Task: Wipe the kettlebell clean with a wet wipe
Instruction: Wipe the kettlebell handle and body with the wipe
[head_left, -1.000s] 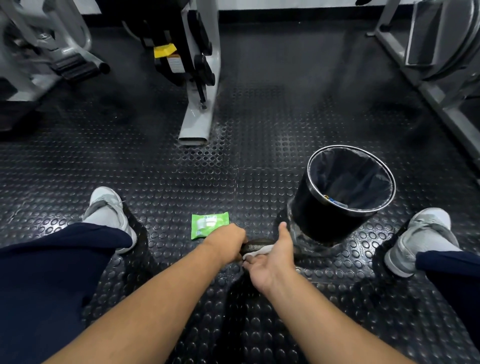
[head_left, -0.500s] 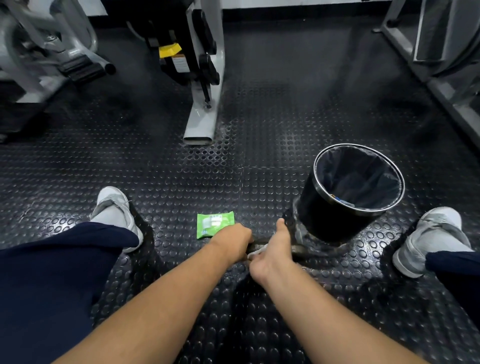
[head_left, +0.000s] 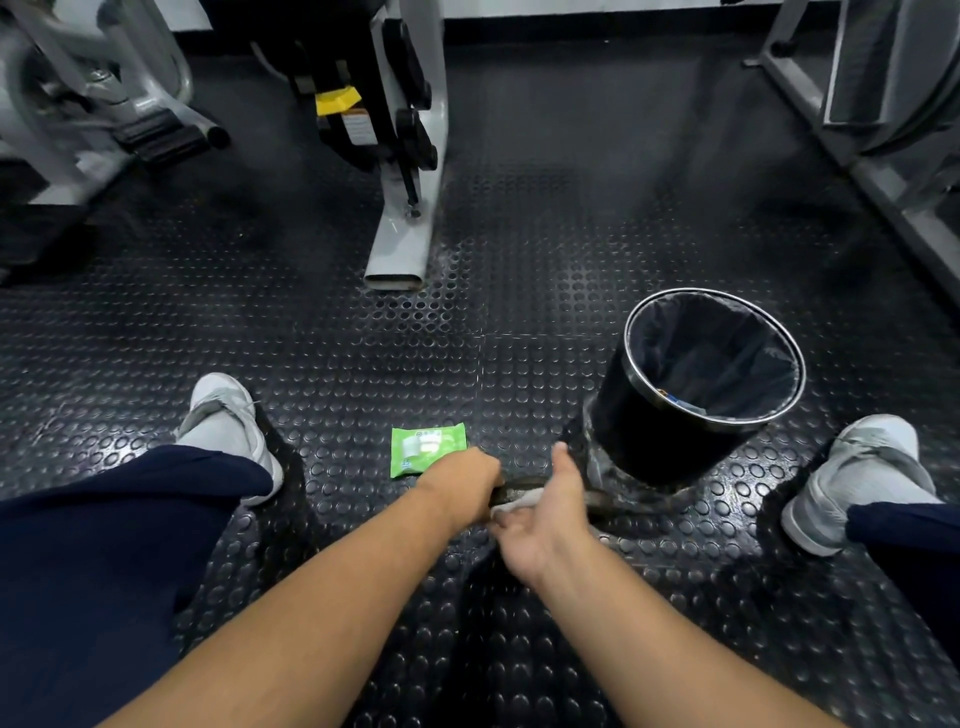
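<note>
Under gripping left hand (head_left: 462, 480), dark metal kettlebell handle (head_left: 522, 484); pinched in right hand (head_left: 545, 519), white wet wipe (head_left: 519, 503). Could slip off if loosened.

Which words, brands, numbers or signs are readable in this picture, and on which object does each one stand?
No text here can be read as words.
Green wipe pack on the floor: a white printed patch on its top, too small and blurred to read.
Yellow tag on the machine: no legible print.
White and orange label just below it: lines of print, too blurred to read.
</note>
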